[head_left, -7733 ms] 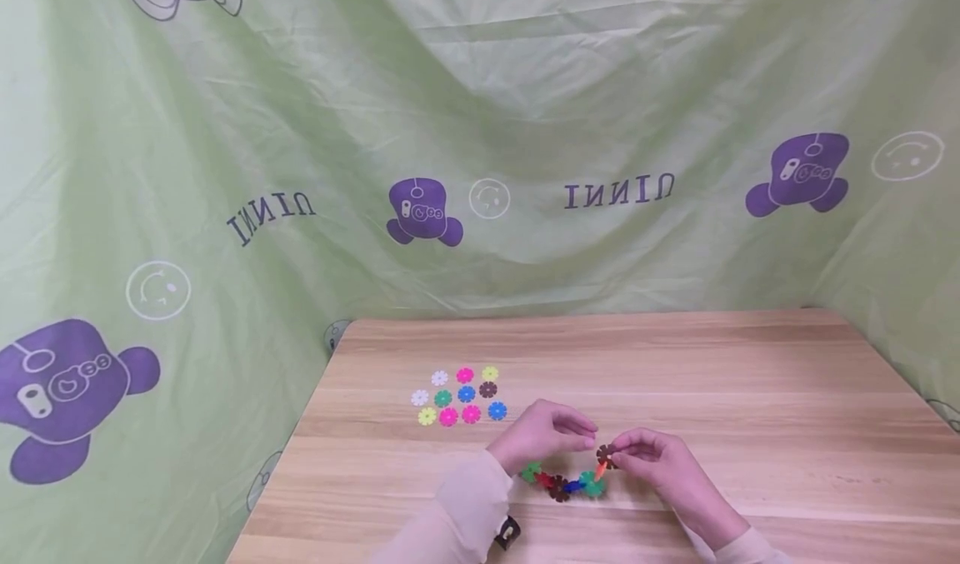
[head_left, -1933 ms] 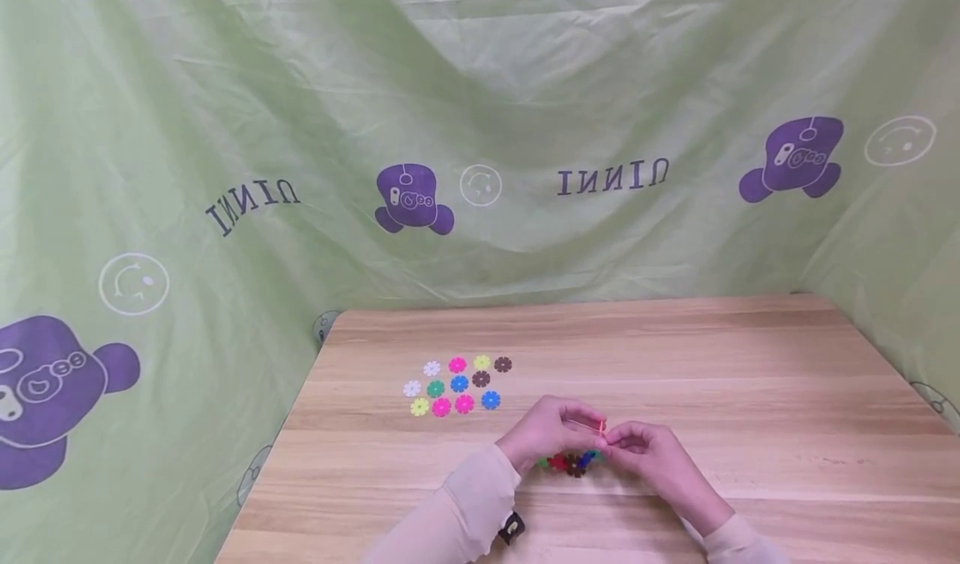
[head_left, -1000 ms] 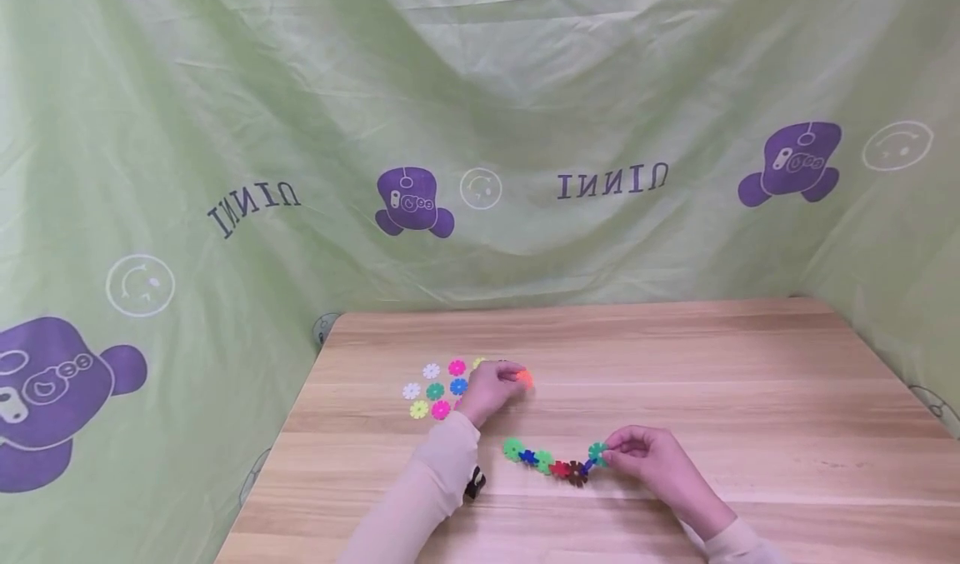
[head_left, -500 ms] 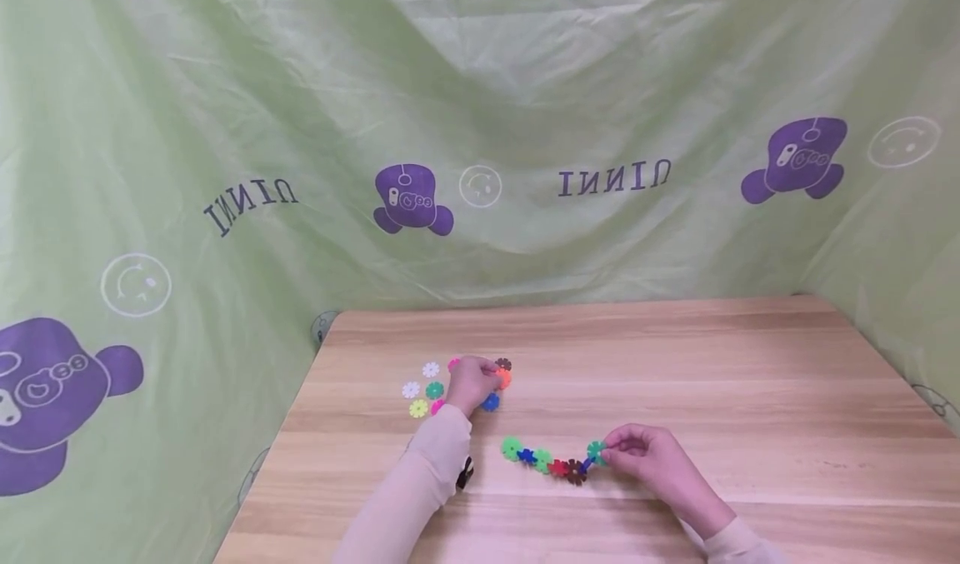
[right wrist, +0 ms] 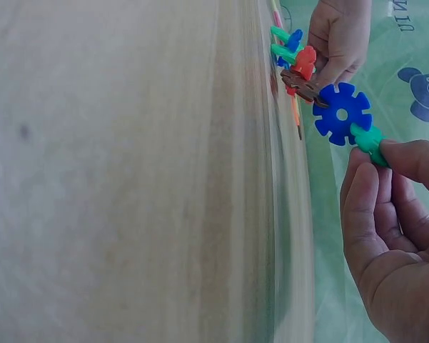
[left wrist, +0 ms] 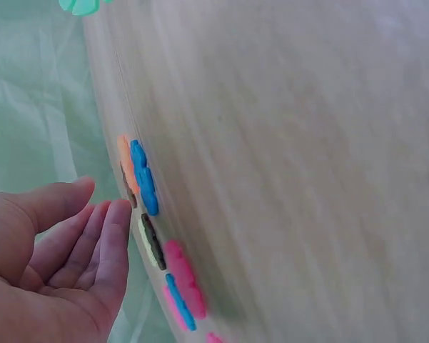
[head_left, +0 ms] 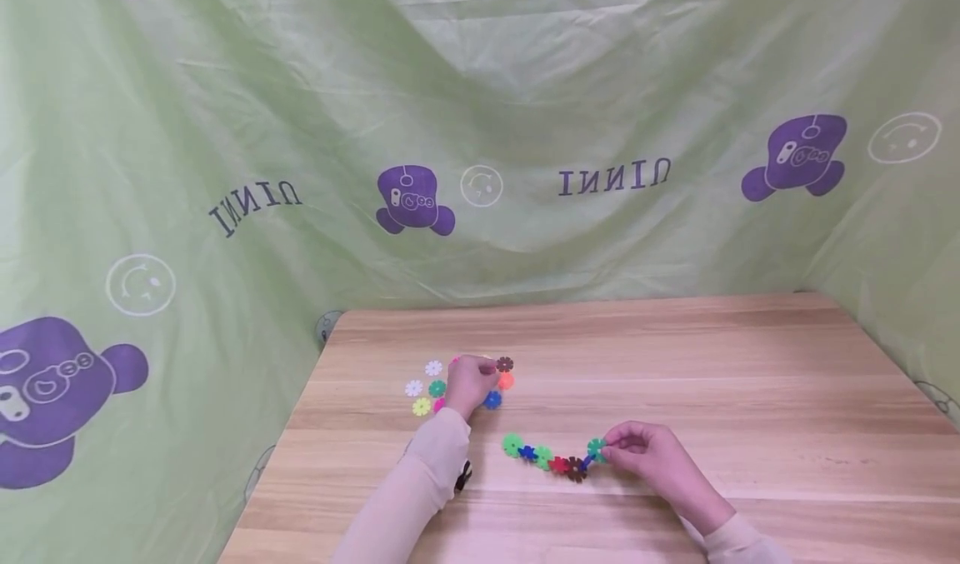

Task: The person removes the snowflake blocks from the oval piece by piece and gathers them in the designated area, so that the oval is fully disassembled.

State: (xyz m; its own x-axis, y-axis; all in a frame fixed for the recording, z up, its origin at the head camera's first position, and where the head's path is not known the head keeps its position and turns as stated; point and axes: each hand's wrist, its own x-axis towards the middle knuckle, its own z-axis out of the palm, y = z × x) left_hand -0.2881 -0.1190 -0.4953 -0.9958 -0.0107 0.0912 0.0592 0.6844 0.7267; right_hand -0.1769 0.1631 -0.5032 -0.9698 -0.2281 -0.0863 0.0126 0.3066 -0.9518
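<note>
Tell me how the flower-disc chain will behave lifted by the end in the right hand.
The flower-disc chain is probably light: it looks thin, and the right hand pinches only the green end disc. Tugged, it may sag or separate, since its pieces seem joined only at their edges. It likely won't roll: the blue disc faces differently from its neighbours.

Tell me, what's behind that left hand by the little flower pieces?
In the head view, one pink piece pokes out beside the left hand, with slivers of another pink piece and a yellow piece beyond. Whatever else it covers can't be seen there.
</note>
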